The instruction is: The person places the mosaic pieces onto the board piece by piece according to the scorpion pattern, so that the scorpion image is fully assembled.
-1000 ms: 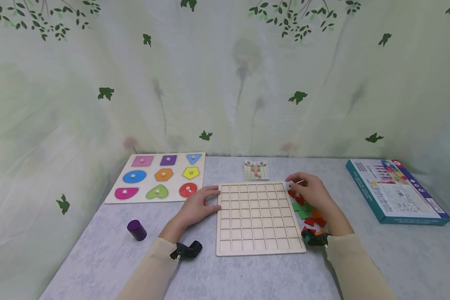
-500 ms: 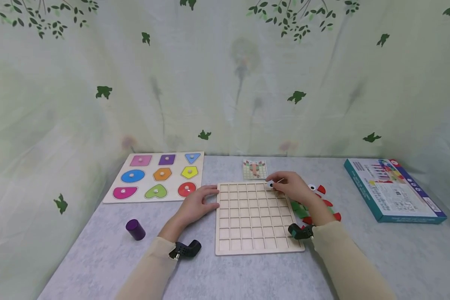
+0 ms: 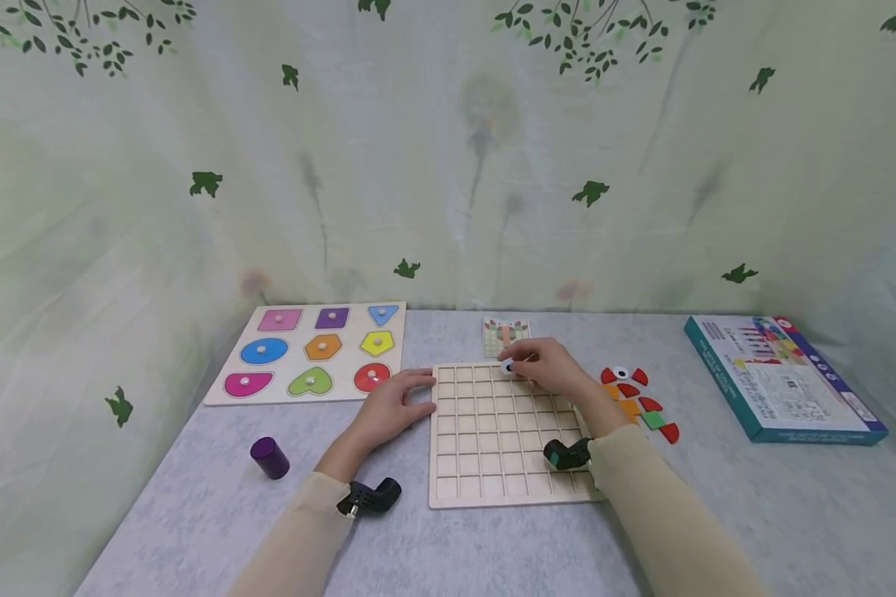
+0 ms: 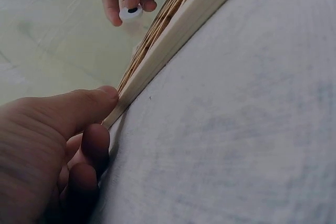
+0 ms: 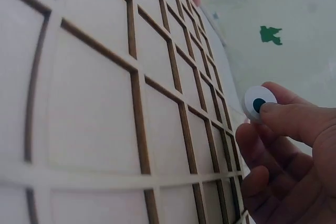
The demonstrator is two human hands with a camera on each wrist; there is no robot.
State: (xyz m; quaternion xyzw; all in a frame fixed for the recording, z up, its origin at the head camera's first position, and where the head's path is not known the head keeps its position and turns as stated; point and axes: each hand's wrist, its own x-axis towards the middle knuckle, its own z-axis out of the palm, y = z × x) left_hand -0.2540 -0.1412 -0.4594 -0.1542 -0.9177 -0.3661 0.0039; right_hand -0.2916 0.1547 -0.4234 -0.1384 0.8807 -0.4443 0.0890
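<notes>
A pale wooden grid board (image 3: 485, 491) lies flat in the head view. My left hand (image 3: 390, 408) rests at its left edge, thumb and fingertips touching the side; in the left wrist view the thumb (image 4: 79, 107) meets the rim. Between thumb and fingers, my right hand (image 3: 556, 373) pinches a round white eye piece (image 5: 254, 98) with a black pupil. It is held over the upper edge of the board, apart from the grid in the right wrist view. Behind the board lies a small picture card (image 3: 496, 336), partly covered by the right hand.
Red, orange and green pieces (image 3: 630, 407) and another eye piece (image 3: 620, 373) lie right of the board. A shape puzzle (image 3: 347, 378) stands at back left, a purple cylinder (image 3: 270, 458) before it. At far right lies a teal-edged box (image 3: 791, 381). A curtain (image 3: 418, 166) hangs behind.
My right hand has moved left from the loose pieces to over the board's upper edge, carrying the eye piece. The left hand has stayed at the board's left edge.
</notes>
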